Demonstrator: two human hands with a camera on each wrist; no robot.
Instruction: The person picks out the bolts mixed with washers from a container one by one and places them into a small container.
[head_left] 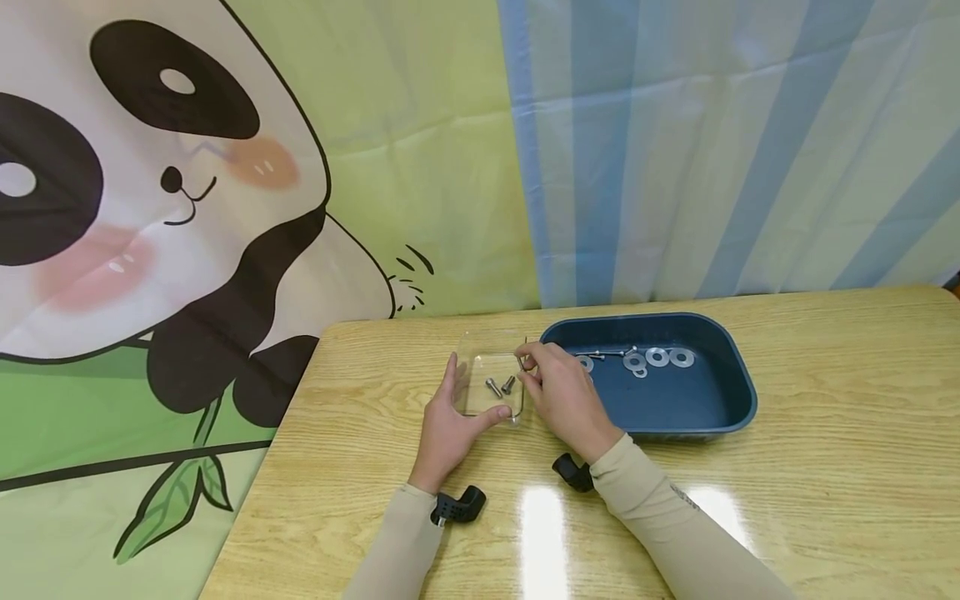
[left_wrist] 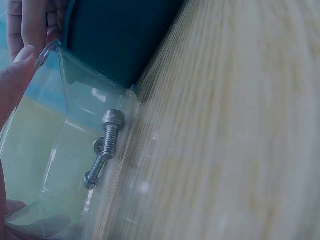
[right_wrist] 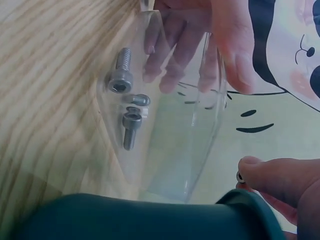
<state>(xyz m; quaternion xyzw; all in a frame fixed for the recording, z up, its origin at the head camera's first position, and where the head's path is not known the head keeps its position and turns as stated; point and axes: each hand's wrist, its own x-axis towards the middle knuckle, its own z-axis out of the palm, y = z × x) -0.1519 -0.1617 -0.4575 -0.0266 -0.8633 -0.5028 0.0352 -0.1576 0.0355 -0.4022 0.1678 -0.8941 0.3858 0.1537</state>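
My left hand [head_left: 447,432] holds a clear plastic box [head_left: 472,408] on the table, thumb at the near rim and fingers along its left side. Two steel socket-head bolts [head_left: 492,387] lie on the floor of the box; the right wrist view shows their bolt heads [right_wrist: 121,81] through the clear wall. Between thumb and fingertips, my right hand [head_left: 564,396] pinches a small metal bolt [right_wrist: 240,176], mostly hidden by the fingers. That hand is at the box's right rim, beside the dark blue bin [head_left: 678,417].
Inside the bin are several flat washers [head_left: 657,357] and a few thin screws [head_left: 611,353] along the far side. Wooden tabletop [head_left: 825,433] extends to the right and in front. A printed curtain [head_left: 442,167] hangs behind the table's back edge.
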